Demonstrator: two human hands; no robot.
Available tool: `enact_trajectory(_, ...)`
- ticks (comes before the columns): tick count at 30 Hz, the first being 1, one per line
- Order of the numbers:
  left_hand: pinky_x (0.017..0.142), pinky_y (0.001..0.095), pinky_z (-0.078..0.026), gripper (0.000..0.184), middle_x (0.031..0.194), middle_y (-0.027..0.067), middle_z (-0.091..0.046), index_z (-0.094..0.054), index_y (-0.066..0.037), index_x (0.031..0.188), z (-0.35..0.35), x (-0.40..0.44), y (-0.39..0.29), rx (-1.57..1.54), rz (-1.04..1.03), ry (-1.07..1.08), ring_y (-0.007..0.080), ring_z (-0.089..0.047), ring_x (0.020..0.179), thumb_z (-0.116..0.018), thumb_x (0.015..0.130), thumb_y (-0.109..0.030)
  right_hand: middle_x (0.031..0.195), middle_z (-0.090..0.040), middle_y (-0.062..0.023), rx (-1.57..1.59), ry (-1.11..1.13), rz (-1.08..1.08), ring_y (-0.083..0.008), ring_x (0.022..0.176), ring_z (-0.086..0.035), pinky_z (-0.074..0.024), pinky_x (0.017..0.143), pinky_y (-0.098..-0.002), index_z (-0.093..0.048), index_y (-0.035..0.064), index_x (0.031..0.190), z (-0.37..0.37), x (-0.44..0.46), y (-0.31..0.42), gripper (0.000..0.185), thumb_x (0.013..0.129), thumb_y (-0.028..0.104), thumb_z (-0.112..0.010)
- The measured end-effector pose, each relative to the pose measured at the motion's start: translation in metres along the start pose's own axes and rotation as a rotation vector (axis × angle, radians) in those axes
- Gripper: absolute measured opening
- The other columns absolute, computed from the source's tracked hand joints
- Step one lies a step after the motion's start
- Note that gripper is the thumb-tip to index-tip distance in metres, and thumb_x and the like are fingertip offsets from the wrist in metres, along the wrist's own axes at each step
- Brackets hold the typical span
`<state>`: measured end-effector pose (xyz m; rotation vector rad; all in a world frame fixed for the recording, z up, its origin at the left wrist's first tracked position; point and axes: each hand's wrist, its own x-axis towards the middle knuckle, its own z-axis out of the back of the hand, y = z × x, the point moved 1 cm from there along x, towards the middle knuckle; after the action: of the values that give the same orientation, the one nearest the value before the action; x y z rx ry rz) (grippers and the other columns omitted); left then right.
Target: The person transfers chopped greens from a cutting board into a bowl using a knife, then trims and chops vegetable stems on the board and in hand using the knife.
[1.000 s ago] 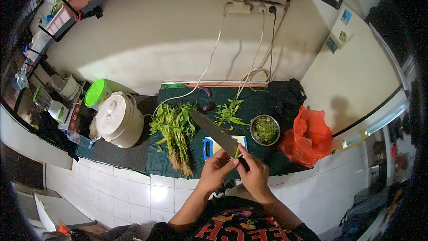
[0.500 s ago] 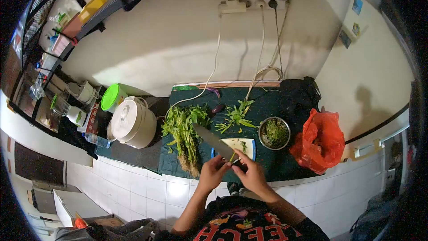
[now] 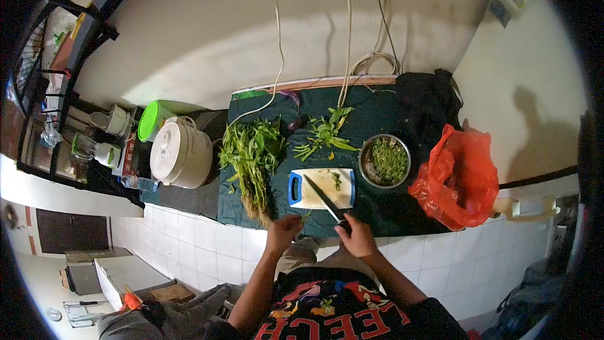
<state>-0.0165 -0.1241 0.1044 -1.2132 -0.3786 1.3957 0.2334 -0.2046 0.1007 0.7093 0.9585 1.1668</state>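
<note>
My right hand [image 3: 357, 237] is wrapped round the black handle of a kitchen knife [image 3: 323, 194], whose blade slants up and left over the cutting board [image 3: 306, 196]. The board is white with blue ends, and a few chopped green bits [image 3: 336, 181] lie on it. Left of the knife handle, my left hand [image 3: 284, 233] is closed in a pinch at the table's front edge. A thin green stem piece [image 3: 306, 216] pokes out from its fingertips. Beyond that hand lies a large bunch of leafy greens [image 3: 253, 157] with roots towards me.
A metal bowl [image 3: 384, 160] of chopped greens stands right of the board, beside a red plastic bag [image 3: 459, 179]. Loose leafy stems [image 3: 326, 133] and a dark purple vegetable [image 3: 296, 124] lie behind the board. A white rice cooker [image 3: 181, 153] stands at left.
My hands have moved apart. The knife, held up between both hands before, is now lower over the board in my right hand alone. The whole view has shifted too.
</note>
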Motion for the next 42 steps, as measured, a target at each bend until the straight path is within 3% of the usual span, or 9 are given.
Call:
enact_trajectory(3,0.077,0.0308,-0.053,0.036,0.093,0.0096,-0.072,-0.068,-0.002,0.107,0.001,0.034,0.007,0.216,0.047,-0.053,0.0173,-0.069,0.084,-0.076,0.076,-0.019,0.099,-0.065,-0.0260,-0.126,-0.009,-0.074,-0.0429,0.092,-0.063,-0.0513,0.079,-0.0488,-0.050,-0.0030,0.128,0.004,-0.007,-0.035,0.063,0.087,0.043,-0.062)
enact_trajectory(5,0.077,0.0315,-0.053,0.036,0.091,0.0096,-0.072,-0.069,-0.003,0.104,0.000,0.064,0.022,0.253,0.038,-0.115,0.0185,-0.069,0.084,-0.077,0.074,-0.021,0.094,-0.066,-0.0255,-0.173,0.042,-0.162,-0.0400,0.086,-0.065,-0.0515,0.074,-0.0430,-0.054,-0.0045,0.124,0.010,-0.005,-0.039,0.052,0.085,0.028,-0.066)
enact_trajectory(14,0.074,0.0331,-0.054,0.034,0.088,0.0110,-0.073,-0.070,-0.003,0.098,0.013,0.148,0.018,0.367,-0.111,-0.231,0.0214,-0.070,0.080,-0.079,0.070,-0.018,0.093,-0.062,-0.0287,-0.071,-0.017,-0.041,-0.0449,0.090,-0.060,-0.0454,0.081,-0.0524,-0.056,-0.0063,0.104,-0.030,0.021,-0.027,0.036,0.095,0.028,-0.049)
enact_trajectory(21,0.074,0.0334,-0.053,0.027,0.088,0.0106,-0.072,-0.071,-0.005,0.099,0.028,0.147,-0.002,0.273,-0.003,-0.227,0.0222,-0.070,0.082,-0.074,0.075,-0.018,0.103,-0.059,-0.0321,-0.116,0.003,-0.114,-0.0453,0.099,-0.057,-0.0443,0.087,-0.0509,-0.052,-0.0091,0.113,-0.102,0.046,-0.032,0.041,0.097,0.027,-0.043)
enact_trajectory(27,0.075,0.0351,-0.053,0.026,0.093,0.0125,-0.071,-0.073,-0.008,0.097,-0.004,0.139,0.010,0.385,-0.332,-0.076,0.0268,-0.069,0.084,-0.074,0.076,-0.023,0.107,-0.059,-0.0321,-0.020,-0.043,-0.383,-0.0463,0.102,-0.056,-0.0437,0.091,-0.0507,-0.044,-0.0087,0.127,-0.094,0.017,-0.006,0.044,0.099,0.025,-0.040)
enact_trajectory(33,0.075,0.0389,-0.052,0.026,0.092,0.0159,-0.069,-0.071,-0.005,0.098,-0.040,0.151,0.018,0.362,-0.452,0.028,0.0320,-0.066,0.085,-0.071,0.076,-0.018,0.106,-0.059,-0.0329,-0.212,-0.272,-0.152,-0.0473,0.098,-0.057,-0.0442,0.088,-0.0516,-0.044,-0.0078,0.126,-0.111,-0.018,-0.027,0.042,0.100,0.024,-0.040)
enact_trajectory(35,0.078,0.0401,-0.051,0.023,0.092,0.0171,-0.068,-0.071,-0.002,0.095,-0.043,0.151,0.010,0.425,-0.525,0.034,0.0343,-0.065,0.087,-0.070,0.075,-0.015,0.105,-0.059,-0.0323,-0.191,-0.119,-0.435,-0.0466,0.096,-0.058,-0.0452,0.086,-0.0517,-0.045,-0.0079,0.124,-0.099,-0.015,-0.008,0.041,0.100,0.025,-0.041)
enact_trajectory(40,0.079,0.0409,-0.050,0.028,0.097,0.0152,-0.064,-0.069,-0.004,0.100,-0.043,0.155,0.025,0.502,-0.774,-0.026,0.0337,-0.061,0.091,-0.068,0.074,-0.012,0.101,-0.061,-0.0304,-0.149,-0.267,-0.293,-0.0451,0.094,-0.060,-0.0466,0.082,-0.0517,-0.047,-0.0074,0.120,-0.095,0.014,0.005,0.041,0.100,0.027,-0.040)
enact_trajectory(42,0.078,0.0441,-0.051,0.020,0.100,0.0150,-0.064,-0.068,-0.007,0.099,-0.042,0.149,0.013,0.535,-0.758,-0.024,0.0356,-0.061,0.091,-0.058,0.086,-0.018,0.098,-0.062,-0.0296,-0.143,-0.328,-0.223,-0.0447,0.093,-0.060,-0.0471,0.081,-0.0518,-0.048,-0.0072,0.119,-0.092,0.031,0.005,0.041,0.100,0.028,-0.041)
